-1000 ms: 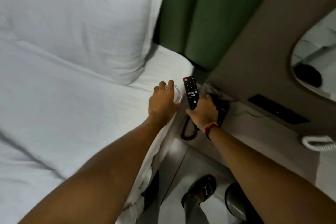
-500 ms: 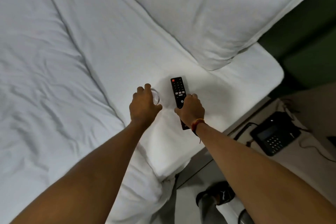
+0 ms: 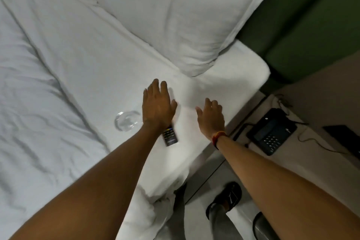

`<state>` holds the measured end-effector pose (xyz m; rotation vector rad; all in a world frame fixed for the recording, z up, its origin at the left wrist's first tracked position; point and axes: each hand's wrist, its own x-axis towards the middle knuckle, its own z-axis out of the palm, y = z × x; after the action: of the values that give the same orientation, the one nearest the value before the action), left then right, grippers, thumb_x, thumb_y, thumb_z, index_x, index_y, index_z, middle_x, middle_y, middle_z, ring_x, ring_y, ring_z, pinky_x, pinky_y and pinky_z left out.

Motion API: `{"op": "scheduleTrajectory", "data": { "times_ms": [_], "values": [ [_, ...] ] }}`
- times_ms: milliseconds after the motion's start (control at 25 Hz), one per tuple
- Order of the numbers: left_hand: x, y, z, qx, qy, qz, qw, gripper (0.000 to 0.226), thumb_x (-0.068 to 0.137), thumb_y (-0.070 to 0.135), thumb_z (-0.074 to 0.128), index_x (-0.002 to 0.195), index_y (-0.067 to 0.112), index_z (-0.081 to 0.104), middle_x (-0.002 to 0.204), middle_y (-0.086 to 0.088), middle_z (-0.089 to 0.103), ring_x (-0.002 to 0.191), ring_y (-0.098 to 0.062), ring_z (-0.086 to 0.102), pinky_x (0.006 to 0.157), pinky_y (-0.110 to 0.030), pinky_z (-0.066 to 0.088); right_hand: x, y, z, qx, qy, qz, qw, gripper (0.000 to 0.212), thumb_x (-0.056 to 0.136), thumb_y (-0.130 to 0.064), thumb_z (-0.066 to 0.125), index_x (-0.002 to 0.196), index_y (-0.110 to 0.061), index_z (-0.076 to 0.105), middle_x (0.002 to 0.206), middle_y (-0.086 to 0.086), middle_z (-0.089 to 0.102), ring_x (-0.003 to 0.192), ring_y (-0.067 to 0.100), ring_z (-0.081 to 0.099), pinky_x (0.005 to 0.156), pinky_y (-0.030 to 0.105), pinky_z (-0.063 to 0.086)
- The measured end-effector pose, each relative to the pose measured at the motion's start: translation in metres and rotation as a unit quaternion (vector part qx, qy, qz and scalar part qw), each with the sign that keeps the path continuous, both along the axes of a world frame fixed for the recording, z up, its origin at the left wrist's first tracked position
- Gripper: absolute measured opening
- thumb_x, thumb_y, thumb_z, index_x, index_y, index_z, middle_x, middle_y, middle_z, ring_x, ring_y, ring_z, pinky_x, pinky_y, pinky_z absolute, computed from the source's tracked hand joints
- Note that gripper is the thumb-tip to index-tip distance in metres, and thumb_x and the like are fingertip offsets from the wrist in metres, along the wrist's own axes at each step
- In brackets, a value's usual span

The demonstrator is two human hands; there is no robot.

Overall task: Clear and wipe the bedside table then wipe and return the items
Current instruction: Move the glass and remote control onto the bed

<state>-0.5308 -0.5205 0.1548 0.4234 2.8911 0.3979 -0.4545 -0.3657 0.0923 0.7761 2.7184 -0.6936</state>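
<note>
A clear drinking glass (image 3: 127, 121) lies on the white bed sheet (image 3: 78, 64), just left of my left wrist. A black remote control (image 3: 170, 136) rests on the sheet, and my left hand (image 3: 157, 106) hovers over its far end, fingers spread and empty. My right hand (image 3: 211, 118) floats open above the sheet near the bed's right edge, holding nothing. The bedside table (image 3: 311, 161) is at the right, with a black desk phone (image 3: 271, 131) and its cords on it.
A large white pillow (image 3: 175, 15) lies at the head of the bed. A green padded headboard (image 3: 311, 15) stands at the upper right. Below, my foot in a black sandal (image 3: 227, 199) stands on the pale floor between bed and table.
Both hands have let go: the glass and the remote now lie on the sheet. My hands have opened and lifted forward, away from them.
</note>
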Motion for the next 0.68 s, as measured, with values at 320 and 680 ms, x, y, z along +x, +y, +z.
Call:
{"op": "scheduleTrajectory", "data": {
  "times_ms": [320,680],
  "values": [
    [0.095,0.28,-0.041,0.095,-0.156,-0.21,0.961,0.05,0.096,0.028,0.058,0.139,0.006,0.045,0.144,-0.016,0.043,0.129,-0.038,0.049,0.098,-0.05,0.05,0.151,0.225,-0.037,0.012,-0.037,-0.226,0.973,0.062,0.101,-0.036,0.052,0.151,-0.002,0.038,0.15,0.028,0.04,0.134,0.048,0.042,0.109,0.052,0.039],
    [0.154,0.392,-0.2,0.031,-0.351,-0.159,0.922,0.066,0.09,0.038,0.07,0.145,0.01,0.045,0.143,-0.018,0.051,0.132,-0.039,0.051,0.109,-0.042,0.045,0.226,0.301,-0.151,-0.181,0.015,-0.444,0.878,0.073,0.093,-0.028,0.066,0.153,-0.005,0.033,0.144,0.025,0.045,0.129,0.044,0.048,0.108,0.053,0.045]
  ]
}}
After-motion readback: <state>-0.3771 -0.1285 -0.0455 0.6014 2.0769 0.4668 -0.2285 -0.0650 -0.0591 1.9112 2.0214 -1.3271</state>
